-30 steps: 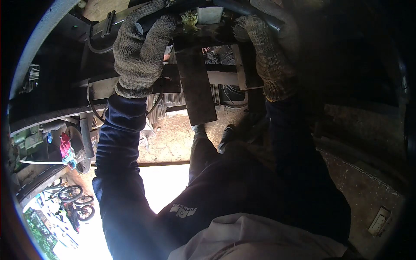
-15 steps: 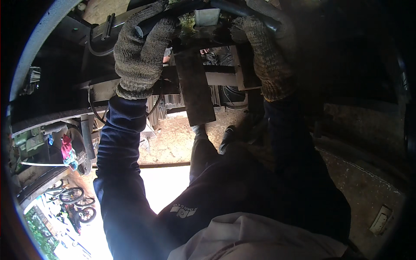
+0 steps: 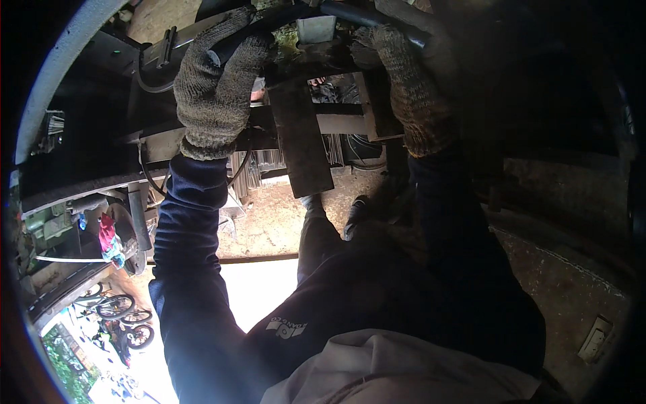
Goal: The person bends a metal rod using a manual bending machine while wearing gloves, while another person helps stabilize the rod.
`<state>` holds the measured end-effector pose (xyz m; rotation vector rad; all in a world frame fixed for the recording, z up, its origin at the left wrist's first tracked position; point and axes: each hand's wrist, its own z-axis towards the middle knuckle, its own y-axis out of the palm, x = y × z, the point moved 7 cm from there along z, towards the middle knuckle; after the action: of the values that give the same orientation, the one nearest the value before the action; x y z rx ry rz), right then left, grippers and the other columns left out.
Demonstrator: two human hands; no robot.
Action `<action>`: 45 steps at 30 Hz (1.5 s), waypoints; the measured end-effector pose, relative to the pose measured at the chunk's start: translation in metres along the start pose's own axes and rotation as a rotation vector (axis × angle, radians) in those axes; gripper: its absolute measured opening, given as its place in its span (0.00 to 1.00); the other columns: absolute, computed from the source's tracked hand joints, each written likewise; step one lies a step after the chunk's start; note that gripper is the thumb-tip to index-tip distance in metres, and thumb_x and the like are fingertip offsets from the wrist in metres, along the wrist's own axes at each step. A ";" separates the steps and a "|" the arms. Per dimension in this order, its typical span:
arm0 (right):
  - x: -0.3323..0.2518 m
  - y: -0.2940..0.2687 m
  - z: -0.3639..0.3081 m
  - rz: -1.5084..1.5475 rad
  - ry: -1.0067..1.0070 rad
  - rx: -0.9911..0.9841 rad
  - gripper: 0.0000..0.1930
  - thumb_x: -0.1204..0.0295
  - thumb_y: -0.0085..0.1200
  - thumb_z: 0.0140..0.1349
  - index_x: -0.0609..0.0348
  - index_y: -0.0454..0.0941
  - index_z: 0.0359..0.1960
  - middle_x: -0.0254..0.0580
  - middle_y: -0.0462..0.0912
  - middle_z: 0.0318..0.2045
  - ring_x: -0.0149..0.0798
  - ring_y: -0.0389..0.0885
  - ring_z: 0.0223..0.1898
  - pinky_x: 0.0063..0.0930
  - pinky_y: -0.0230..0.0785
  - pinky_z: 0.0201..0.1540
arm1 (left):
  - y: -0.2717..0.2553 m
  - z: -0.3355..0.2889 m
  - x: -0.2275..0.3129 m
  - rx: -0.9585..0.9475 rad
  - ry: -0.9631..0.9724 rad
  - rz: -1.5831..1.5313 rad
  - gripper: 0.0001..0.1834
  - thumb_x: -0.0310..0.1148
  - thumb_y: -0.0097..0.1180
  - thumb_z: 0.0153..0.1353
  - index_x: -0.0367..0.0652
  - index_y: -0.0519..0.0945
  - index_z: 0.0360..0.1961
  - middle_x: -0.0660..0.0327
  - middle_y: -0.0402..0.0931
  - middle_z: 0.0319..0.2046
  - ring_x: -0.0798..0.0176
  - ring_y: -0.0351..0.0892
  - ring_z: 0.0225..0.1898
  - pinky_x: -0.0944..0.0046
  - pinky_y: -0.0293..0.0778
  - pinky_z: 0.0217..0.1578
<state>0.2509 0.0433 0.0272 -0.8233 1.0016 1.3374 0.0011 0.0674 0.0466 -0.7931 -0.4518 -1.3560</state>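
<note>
My left hand (image 3: 219, 87), in a grey-brown knitted glove, is closed round the end of a dark round bar (image 3: 266, 23) at the top of the view. My right hand (image 3: 414, 84), gloved alike, is closed round another dark length of bar (image 3: 377, 20) sloping down to the right. Whether both lengths are one bent piece I cannot tell. Between my hands sits a pale metal block (image 3: 316, 29) with greenish dirty residue beside it. Below hangs a flat dark metal plate (image 3: 303, 141). Shadow hides part of my right hand.
Dark frame beams (image 3: 336, 122) cross in front of my body. Stacked thin strips (image 3: 259, 160) stand beneath them. At left, a red and blue cloth (image 3: 108, 236) hangs beside machinery, and bicycles (image 3: 118, 306) stand outside. A switch plate (image 3: 595, 339) is at lower right.
Both hands keep their hold. The bar and the hands have shifted very slightly left in the view, along with the pale block and the plate.
</note>
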 end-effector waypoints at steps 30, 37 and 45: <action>-0.010 0.013 -0.001 0.180 -0.121 -0.029 0.20 0.74 0.58 0.70 0.65 0.71 0.61 0.50 0.78 0.56 0.39 0.79 0.54 0.33 0.75 0.59 | -0.006 -0.001 0.004 -0.012 0.041 0.156 0.21 0.35 0.68 0.65 0.39 0.81 0.56 0.57 0.86 0.46 0.70 0.86 0.39 0.71 0.81 0.40; -0.007 0.012 0.005 0.124 -0.382 -0.135 0.22 0.74 0.62 0.67 0.60 0.72 0.62 0.47 0.78 0.57 0.40 0.79 0.55 0.33 0.74 0.60 | -0.004 -0.003 0.002 0.001 -0.040 0.044 0.20 0.34 0.69 0.64 0.38 0.82 0.55 0.55 0.86 0.46 0.64 0.86 0.43 0.67 0.79 0.47; -0.010 0.006 -0.001 0.182 -0.221 -0.036 0.22 0.71 0.63 0.68 0.65 0.73 0.60 0.45 0.80 0.53 0.33 0.81 0.50 0.28 0.77 0.54 | -0.005 -0.003 -0.002 0.027 0.064 0.134 0.20 0.32 0.69 0.63 0.37 0.82 0.55 0.54 0.86 0.45 0.65 0.86 0.43 0.66 0.79 0.46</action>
<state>0.2455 0.0387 0.0363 -0.6062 0.8959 1.5692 -0.0041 0.0667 0.0444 -0.7427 -0.3601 -1.2447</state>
